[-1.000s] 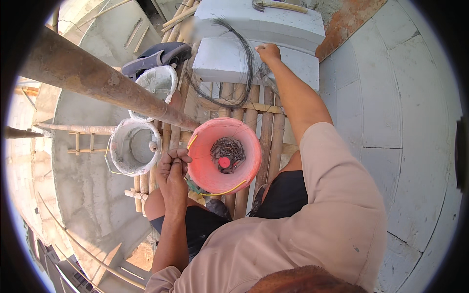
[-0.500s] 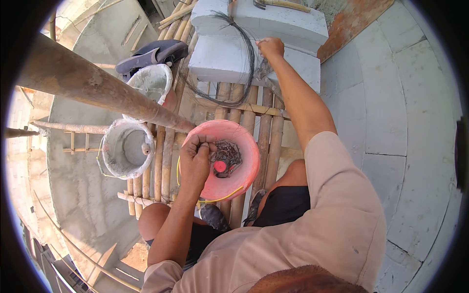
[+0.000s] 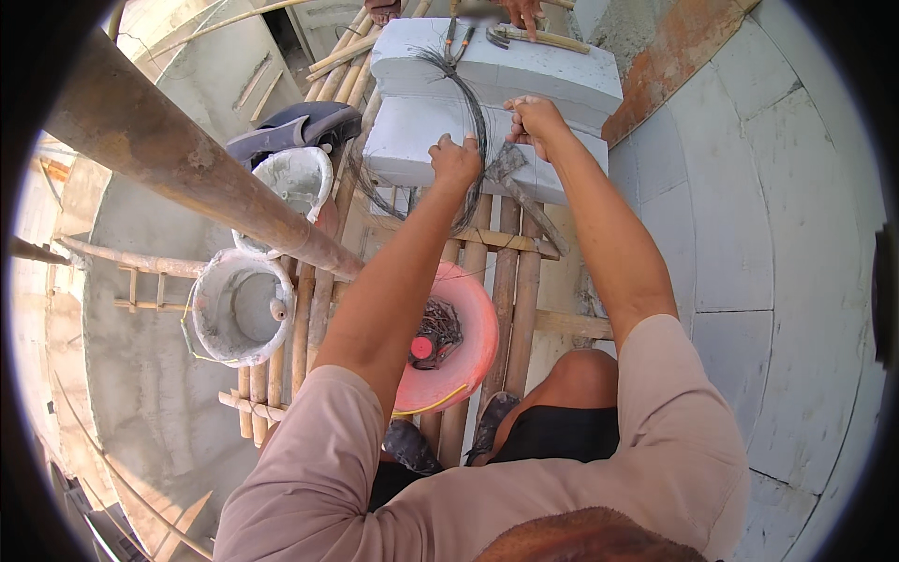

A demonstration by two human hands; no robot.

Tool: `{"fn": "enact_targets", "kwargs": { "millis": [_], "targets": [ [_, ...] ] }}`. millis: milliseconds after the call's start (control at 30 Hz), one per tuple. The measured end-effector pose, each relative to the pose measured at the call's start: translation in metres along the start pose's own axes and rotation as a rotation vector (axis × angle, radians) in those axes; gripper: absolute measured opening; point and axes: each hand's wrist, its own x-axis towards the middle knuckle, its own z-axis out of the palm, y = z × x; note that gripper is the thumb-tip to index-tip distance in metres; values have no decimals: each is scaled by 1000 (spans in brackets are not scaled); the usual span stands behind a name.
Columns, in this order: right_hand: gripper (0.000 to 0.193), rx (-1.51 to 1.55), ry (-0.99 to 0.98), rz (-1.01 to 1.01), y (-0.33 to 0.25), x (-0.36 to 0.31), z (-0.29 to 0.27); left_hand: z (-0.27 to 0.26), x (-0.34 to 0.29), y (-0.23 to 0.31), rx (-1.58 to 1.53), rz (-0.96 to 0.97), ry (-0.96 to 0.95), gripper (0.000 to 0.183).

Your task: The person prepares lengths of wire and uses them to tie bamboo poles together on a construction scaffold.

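A loose loop of thin dark wire (image 3: pixel 475 103) hangs over the pale blocks. My left hand (image 3: pixel 456 161) is against the loop's inner side with fingers bent together; whatever they pinch is too fine to make out. To its right, my right hand (image 3: pixel 536 122) is closed with curled fingers above the lower block (image 3: pixel 403 140), and any strand in it cannot be seen clearly. Below my forearms stands a pink bucket (image 3: pixel 478 328) containing dark nail-like pieces (image 3: pixel 440 323) and a red round-topped object (image 3: pixel 421 347).
Another person's hand (image 3: pixel 523 14) touches a wooden-handled hammer (image 3: pixel 552 40) on the upper block, beside orange-handled pliers (image 3: pixel 457 45). A mortar-caked tool (image 3: pixel 507 161) leans by the blocks. Mortar-stained buckets (image 3: pixel 242 309) and a slanting pole (image 3: pixel 206 169) flank the bamboo platform (image 3: pixel 503 281).
My left hand has moved from the pink bucket up to the wire loop. My right hand shifted slightly right and nearer. Another person's hand and the pliers have appeared at the upper block.
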Motion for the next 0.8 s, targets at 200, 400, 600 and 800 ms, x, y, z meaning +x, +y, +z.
{"fn": "enact_targets", "kwargs": {
  "millis": [200, 400, 600, 800],
  "targets": [
    [25, -99, -124, 42, -7, -78, -18, 57, 59, 25, -320, -78, -207, 68],
    [26, -26, 36, -29, -91, -192, -63, 74, 120, -17, -70, -87, -218, 41],
    [37, 120, 727, -582, -167, -284, -138, 76, 92, 0, -111, -137, -289, 36],
    [29, -114, 899, -585, -193, -333, -166, -3, 36, 49, -141, -208, -421, 36]
  ]
}}
